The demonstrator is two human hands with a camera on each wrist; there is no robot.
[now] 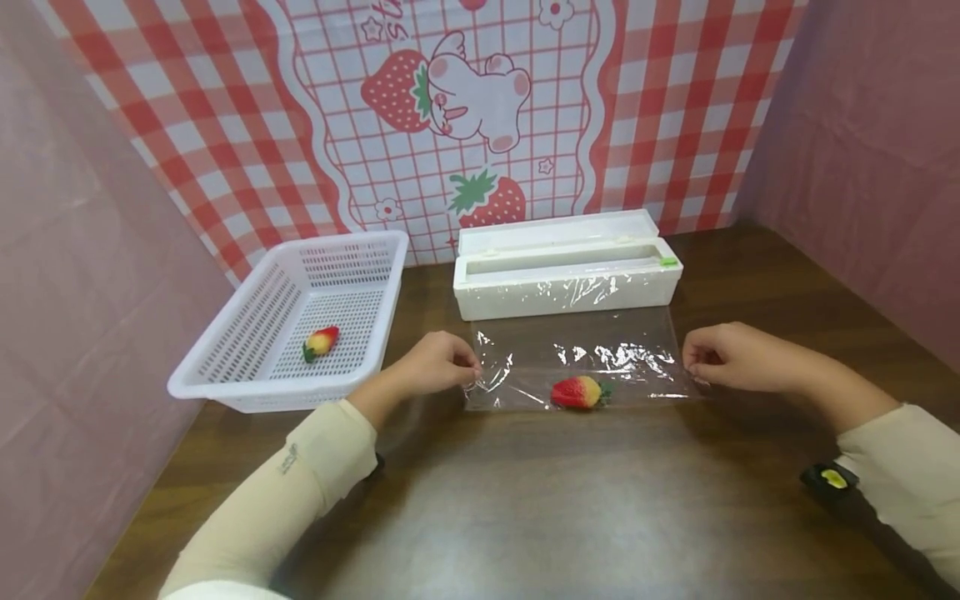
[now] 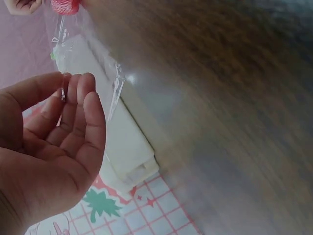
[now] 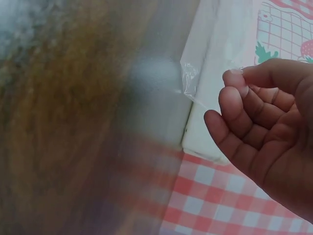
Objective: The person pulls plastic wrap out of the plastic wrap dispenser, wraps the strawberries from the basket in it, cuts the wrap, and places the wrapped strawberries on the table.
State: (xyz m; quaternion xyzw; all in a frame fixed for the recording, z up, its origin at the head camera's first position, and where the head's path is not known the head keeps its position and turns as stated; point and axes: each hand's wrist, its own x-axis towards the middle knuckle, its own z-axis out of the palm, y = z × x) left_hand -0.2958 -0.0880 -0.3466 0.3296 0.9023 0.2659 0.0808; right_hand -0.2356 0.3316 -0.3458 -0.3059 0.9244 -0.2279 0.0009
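Note:
A clear sheet of plastic wrap (image 1: 577, 346) stretches from the white wrap box (image 1: 570, 292) toward the front of the table. My left hand (image 1: 438, 363) pinches its left front corner between thumb and forefinger; the left wrist view shows the film at those fingertips (image 2: 67, 76). At the opposite corner my right hand (image 1: 731, 357) pinches the film the same way, thumb against forefinger in the right wrist view. Near the front edge of the film, between both hands, lies a red and yellow strawberry (image 1: 577, 392) with its green leaves pointing right. The box stands with its lid (image 1: 558, 232) raised.
On the left stands a white plastic basket (image 1: 191, 379) with slotted walls, holding another strawberry (image 1: 321, 342). A green slider (image 1: 668, 262) sits at the box's right end. Behind the wooden table (image 1: 525, 500) hangs a red checked cloth (image 1: 697, 108); pink cloth lines both sides.

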